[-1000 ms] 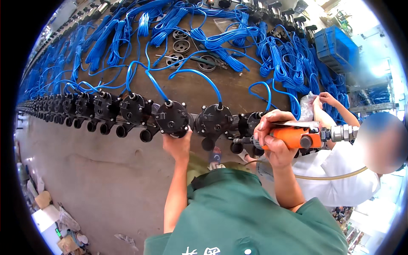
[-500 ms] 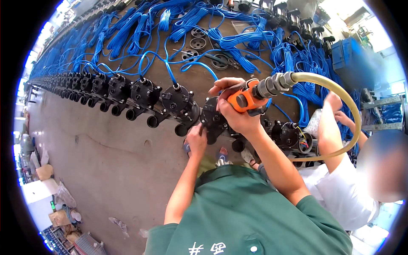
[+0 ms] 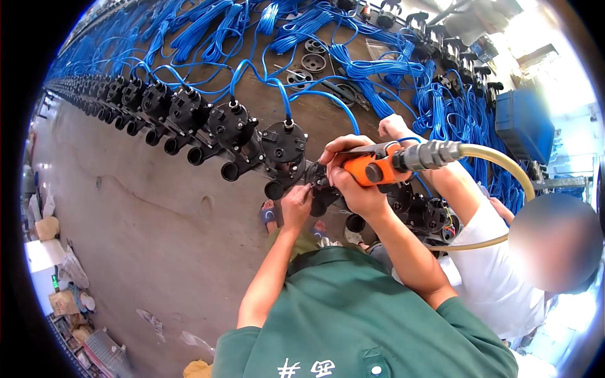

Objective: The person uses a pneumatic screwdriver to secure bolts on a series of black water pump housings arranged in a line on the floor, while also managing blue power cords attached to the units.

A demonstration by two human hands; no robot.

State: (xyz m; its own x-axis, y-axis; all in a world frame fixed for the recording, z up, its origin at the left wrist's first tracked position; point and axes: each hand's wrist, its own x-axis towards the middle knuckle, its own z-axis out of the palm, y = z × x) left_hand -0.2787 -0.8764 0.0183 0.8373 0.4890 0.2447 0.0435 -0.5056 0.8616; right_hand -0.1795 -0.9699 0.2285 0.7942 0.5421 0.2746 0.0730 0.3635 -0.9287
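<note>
Nearest is a green shirt point(image 3: 353, 315), with both forearms reaching forward from it. The left hand point(image 3: 296, 205) has its thumb and fingers drawn together against the near left side of a black housing point(image 3: 314, 173); whether it grips anything small, I cannot tell. The right hand point(image 3: 359, 183) is wrapped around an orange air tool point(image 3: 373, 170), just over the same housing and partly hiding it. A yellowish hose point(image 3: 498, 157) curves right from the tool's fitting. Other black housings point(image 3: 283, 143) run left in a row along the near edge of the brown tabletop point(image 3: 318, 112). On the right, a co-worker in white point(image 3: 498, 271) reaches across. Farther back lie grey wheels point(image 3: 313, 62) and bundled blue cables point(image 3: 384, 68); a blue crate point(image 3: 523, 123) stands far right.
</note>
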